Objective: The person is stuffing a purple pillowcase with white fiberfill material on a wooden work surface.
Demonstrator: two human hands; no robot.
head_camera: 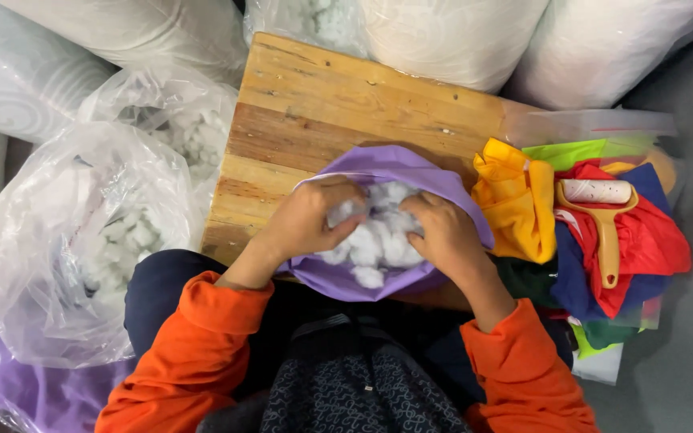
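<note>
A purple fabric cover (387, 164) lies open on a wooden table (322, 96), filled with white fluffy stuffing (378, 240). My left hand (306, 220) is inside the cover's opening, its fingers curled on a clump of stuffing near the left edge. On the right side of the opening my right hand (443, 232) presses down on the stuffing with bent fingers. Both arms wear orange sleeves.
Clear plastic bags of white stuffing (98, 232) stand to the left. A heap of coloured fabric covers (603, 232) sits at the right with a lint roller (603, 208) on top. Large white rolls (459, 32) line the back.
</note>
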